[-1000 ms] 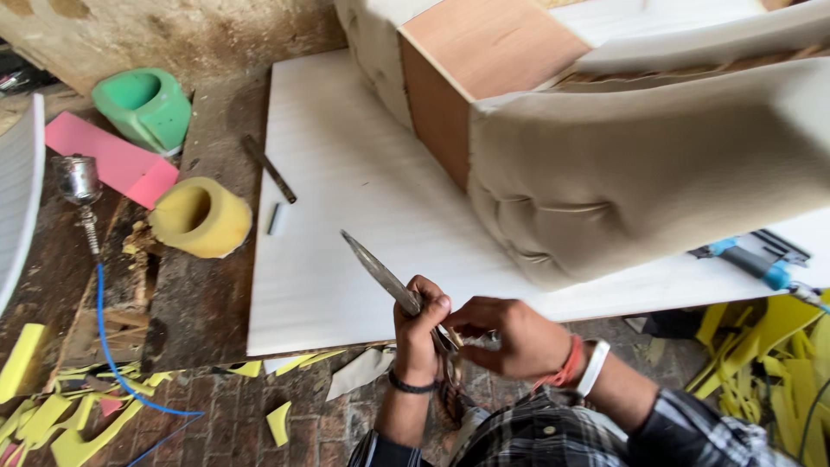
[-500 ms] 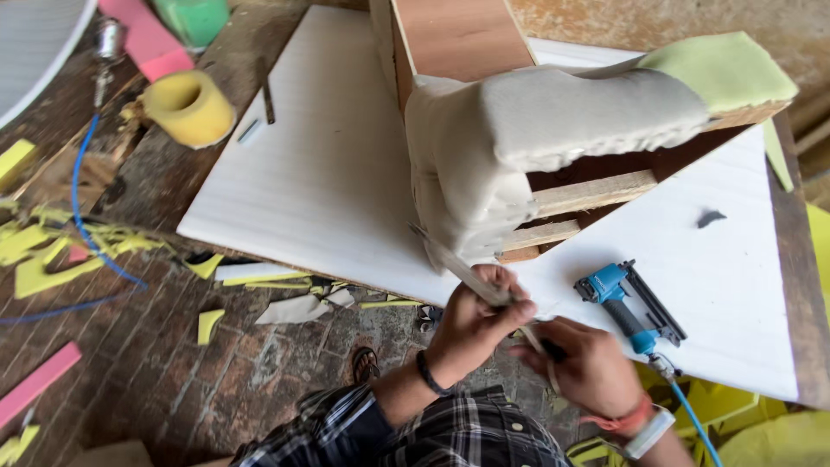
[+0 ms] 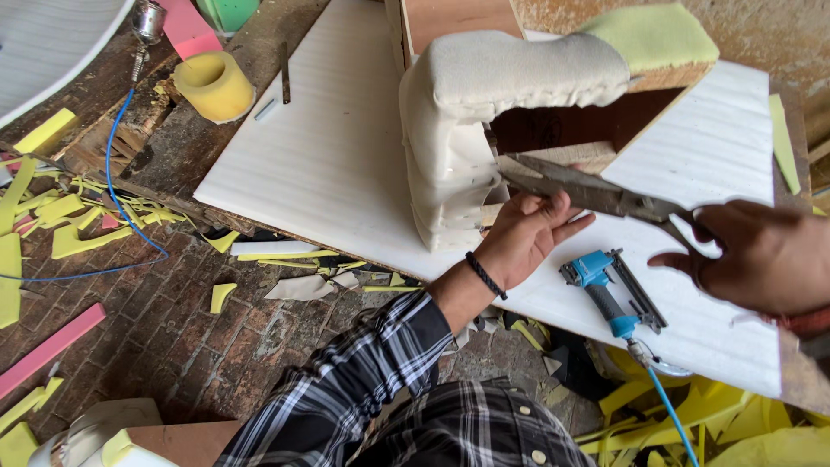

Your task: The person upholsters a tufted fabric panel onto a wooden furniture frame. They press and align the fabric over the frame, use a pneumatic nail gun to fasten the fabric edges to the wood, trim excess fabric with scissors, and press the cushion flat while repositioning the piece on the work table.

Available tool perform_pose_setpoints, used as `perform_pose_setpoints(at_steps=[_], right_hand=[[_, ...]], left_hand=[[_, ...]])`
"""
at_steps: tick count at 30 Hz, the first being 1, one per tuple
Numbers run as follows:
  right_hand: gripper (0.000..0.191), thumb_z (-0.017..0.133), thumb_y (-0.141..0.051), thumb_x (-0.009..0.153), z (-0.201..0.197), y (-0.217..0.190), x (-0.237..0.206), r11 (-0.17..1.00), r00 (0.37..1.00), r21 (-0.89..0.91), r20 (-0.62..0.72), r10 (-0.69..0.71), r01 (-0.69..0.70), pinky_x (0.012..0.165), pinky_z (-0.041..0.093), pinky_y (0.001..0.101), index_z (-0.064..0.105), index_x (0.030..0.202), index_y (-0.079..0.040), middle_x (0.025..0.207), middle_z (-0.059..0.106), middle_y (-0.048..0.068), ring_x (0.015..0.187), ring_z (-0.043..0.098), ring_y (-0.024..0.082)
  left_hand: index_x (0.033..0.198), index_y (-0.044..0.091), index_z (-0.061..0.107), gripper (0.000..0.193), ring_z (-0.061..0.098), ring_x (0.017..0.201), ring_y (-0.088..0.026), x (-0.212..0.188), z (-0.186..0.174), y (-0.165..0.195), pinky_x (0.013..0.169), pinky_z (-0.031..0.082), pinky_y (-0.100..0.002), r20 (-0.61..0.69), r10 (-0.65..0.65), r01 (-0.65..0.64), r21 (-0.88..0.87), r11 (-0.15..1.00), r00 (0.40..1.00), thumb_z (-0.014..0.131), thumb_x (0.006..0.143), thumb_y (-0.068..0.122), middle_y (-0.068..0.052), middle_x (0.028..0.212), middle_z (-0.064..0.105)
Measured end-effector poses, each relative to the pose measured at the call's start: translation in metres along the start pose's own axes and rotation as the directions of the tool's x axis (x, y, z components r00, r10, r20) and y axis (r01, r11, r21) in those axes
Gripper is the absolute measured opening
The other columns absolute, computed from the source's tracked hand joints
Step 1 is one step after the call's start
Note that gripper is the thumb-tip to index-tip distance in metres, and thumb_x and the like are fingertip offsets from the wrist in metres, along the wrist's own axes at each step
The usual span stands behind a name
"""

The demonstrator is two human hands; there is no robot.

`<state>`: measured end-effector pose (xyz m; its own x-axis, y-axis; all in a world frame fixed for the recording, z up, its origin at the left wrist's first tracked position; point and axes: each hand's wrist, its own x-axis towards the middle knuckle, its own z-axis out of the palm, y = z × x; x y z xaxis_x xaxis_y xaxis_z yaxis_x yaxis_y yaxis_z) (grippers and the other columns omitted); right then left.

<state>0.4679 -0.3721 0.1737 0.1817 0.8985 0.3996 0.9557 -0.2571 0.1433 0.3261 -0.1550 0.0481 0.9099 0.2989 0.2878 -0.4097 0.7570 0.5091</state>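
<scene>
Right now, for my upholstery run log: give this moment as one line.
right hand: holds scissors, open | left hand: under blades, at padded frame | blue staple gun: on white board

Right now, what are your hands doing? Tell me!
Right hand shut on scissors. Left hand open, by the fabric-covered foam frame. Blue staple gun lies on white board, just below.

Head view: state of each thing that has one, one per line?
Large metal scissors: blades nearly closed, tips at the padding edge.
Right hand: gripping the scissors' handles.
Left hand: open, fingers against the padded frame's lower edge.
Wooden frame with cream padding: resting on the white board, partly covered, wood still bare inside.
Blue staple gun: lying on the board, unheld, hose attached.
Yellow foam cylinder: upright, hollow end up.
</scene>
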Motion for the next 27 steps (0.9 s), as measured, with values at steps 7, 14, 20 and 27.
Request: perform_pose_setpoints(at_steps=[7,14,20,27], right_hand=[[0.06,0.083,-0.065,0.076,0.006,0.006,0.03,0.989,0.984,-0.112,0.161,-0.076,0.095,0.036,0.034,0.0364,0.067,0.064,-0.009,0.05,0.058,0.003,0.032,0.048,0.018],[0.049,0.079,-0.059,0.076,0.02,0.023,0.041,0.984,0.974,-0.082,0.175,-0.143,0.16,0.042,0.039,0.0349,0.068,0.067,-0.012,0.053,0.059,-0.001,0.039,0.053,0.016],[0.041,0.086,-0.049,0.078,0.027,0.024,0.043,0.984,0.954,-0.017,0.245,-0.17,0.18,0.039,0.045,0.0293,0.074,0.073,-0.01,0.047,0.059,0.001,0.038,0.056,0.012],[0.048,0.087,-0.053,0.064,0.033,0.026,0.036,0.986,0.96,-0.066,0.247,-0.133,0.153,0.042,0.047,0.0294,0.072,0.07,-0.008,0.049,0.06,0.002,0.04,0.058,0.013]], left_hand=[[0.143,0.007,0.054,0.046,0.05,0.144,-0.028,-0.002,-0.006,0.003,0.124,0.043,-0.051,-0.059,-0.026,0.023,-0.061,0.998,0.998,0.064,0.108,0.034,-0.013,0.153,0.051],[0.154,0.01,0.045,0.064,0.043,0.15,-0.026,-0.003,0.01,0.015,0.128,0.037,-0.045,-0.01,-0.009,0.009,-0.071,0.997,1.0,0.064,0.101,0.041,-0.012,0.161,0.045],[0.153,0.007,0.045,0.063,0.044,0.15,-0.027,-0.005,0.007,0.01,0.129,0.037,-0.045,-0.034,0.002,-0.003,-0.04,0.999,0.999,0.063,0.103,0.041,-0.015,0.16,0.047],[0.155,0.014,0.043,0.064,0.043,0.15,-0.025,-0.011,0.007,0.015,0.129,0.036,-0.046,-0.007,-0.028,0.028,-0.032,0.999,1.0,0.062,0.101,0.042,-0.008,0.159,0.047]])
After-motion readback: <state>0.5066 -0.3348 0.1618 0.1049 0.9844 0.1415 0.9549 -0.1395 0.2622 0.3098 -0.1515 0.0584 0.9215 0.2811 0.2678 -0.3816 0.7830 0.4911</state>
